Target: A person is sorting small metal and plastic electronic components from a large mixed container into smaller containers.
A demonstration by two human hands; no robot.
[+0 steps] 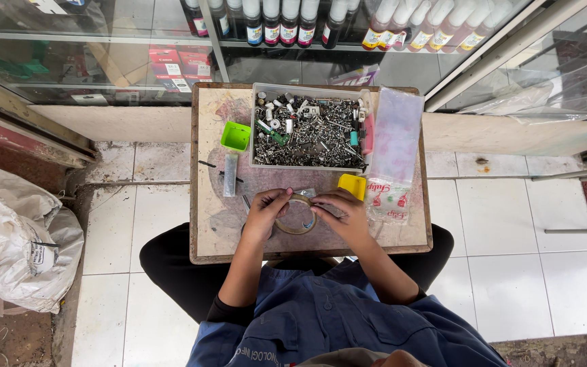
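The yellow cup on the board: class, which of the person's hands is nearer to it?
Right. The right hand lies just below the yellow cup, almost touching it. The left hand is farther off, across the tape roll both hands hold.

- Small wooden counter (212, 231), worn top, sits over white tile floor (504, 265).
- Clear tray (307, 132) at back centre, full of screws & small metal bits.
- Green cup (236, 136) just left of tray.
- Yellow cup (352, 185) near tray's front right corner.
- Clear plastic bags (395, 153) along right edge.
- Slim grey tube (230, 174) below green cup.
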